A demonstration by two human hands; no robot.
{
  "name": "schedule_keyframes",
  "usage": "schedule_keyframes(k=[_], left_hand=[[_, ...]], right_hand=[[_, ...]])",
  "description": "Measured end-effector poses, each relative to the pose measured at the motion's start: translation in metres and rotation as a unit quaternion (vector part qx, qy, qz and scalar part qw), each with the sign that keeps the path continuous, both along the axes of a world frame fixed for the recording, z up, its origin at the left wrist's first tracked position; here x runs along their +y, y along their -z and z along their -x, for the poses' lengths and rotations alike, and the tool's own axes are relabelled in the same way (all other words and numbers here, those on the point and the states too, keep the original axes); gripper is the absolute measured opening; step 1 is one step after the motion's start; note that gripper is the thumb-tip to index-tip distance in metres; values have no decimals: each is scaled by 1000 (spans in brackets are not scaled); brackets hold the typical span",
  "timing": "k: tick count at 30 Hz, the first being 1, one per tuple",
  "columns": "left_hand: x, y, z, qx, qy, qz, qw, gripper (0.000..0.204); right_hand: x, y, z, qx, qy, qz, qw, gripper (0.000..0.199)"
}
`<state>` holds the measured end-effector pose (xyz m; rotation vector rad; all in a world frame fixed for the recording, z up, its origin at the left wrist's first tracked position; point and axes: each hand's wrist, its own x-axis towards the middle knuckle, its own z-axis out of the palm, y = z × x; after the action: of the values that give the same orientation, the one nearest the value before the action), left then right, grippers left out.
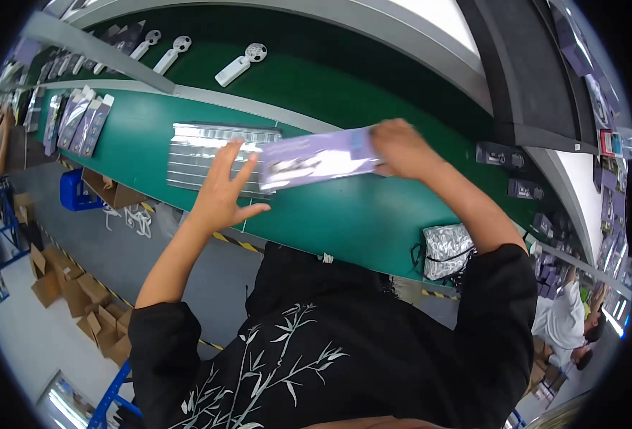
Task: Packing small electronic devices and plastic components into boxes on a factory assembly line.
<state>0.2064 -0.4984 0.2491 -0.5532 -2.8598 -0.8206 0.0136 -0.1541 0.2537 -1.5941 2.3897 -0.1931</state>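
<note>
Your right hand (399,149) grips the purple box (319,159) by its right end, above the green table (359,222) | your left hand (219,191) spreads open beside it | one-ended hold may let it tip.

Free passage runs between purple box (319,159) and silver bundle (446,250).

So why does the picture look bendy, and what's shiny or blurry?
Head view: the fisheye lens bends the green workbench into a curve; head view again: white glare crosses the purple packaging box in the right hand, and its printing looks blurred.
</note>
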Motion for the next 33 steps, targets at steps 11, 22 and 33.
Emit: schedule_keyframes(k=[11, 22, 33], left_hand=[[-120, 124, -58, -103, -387, 211, 892, 67], [-13, 169, 67, 43, -100, 51, 993, 57], [-105, 170, 73, -32, -38, 6, 999, 44]], right_hand=[[230, 193, 65, 100, 354, 62, 928, 28], [-205, 232, -117, -682, 307, 236, 621, 21], [-211, 166, -139, -463, 593, 182, 633, 32]])
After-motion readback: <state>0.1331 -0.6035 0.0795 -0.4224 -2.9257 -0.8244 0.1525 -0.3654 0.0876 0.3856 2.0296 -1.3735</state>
